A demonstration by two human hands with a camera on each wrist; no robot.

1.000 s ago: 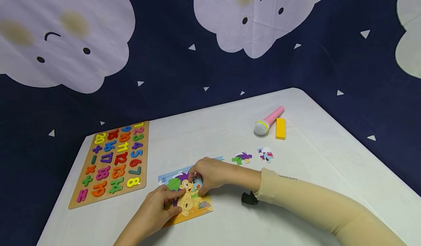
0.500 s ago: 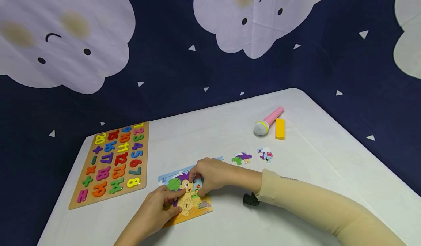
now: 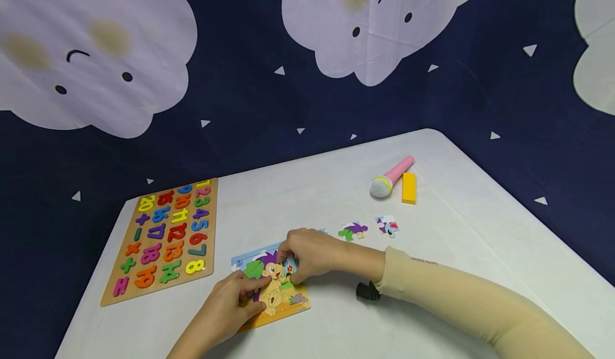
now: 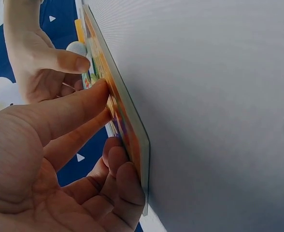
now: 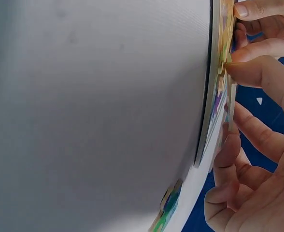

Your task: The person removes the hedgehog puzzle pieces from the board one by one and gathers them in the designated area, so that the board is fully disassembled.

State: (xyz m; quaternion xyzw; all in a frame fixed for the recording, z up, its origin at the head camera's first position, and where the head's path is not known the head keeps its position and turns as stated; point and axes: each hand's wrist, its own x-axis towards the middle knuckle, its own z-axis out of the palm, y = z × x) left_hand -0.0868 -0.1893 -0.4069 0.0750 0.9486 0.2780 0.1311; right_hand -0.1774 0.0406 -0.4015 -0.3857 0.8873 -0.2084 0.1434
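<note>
A jigsaw puzzle board [image 3: 299,310] with a hedgehog picture lies on the white table. My right hand [image 3: 312,253] pinches a puzzle piece [image 3: 289,267] with a red flower on it, at the board's right side. In the right wrist view, this piece [image 5: 231,99] stands slightly tilted over the board, between thumb and fingers. My left hand [image 3: 231,299] rests on the board's left part, thumb and index finger stretched out and touching the picture. The left wrist view shows its other fingers [image 4: 127,183] bent near the board's edge.
Two loose puzzle pieces [image 3: 353,231] lie beyond the right wrist. A wooden number board [image 3: 206,252] stands at the left. A pink toy microphone [image 3: 395,175] and a yellow block [image 3: 409,188] lie at the back right. A small black object [image 3: 367,291] sits under the right sleeve.
My right hand and the pinched puzzle piece have shifted very slightly away from me over the board. The left hand stays in place.
</note>
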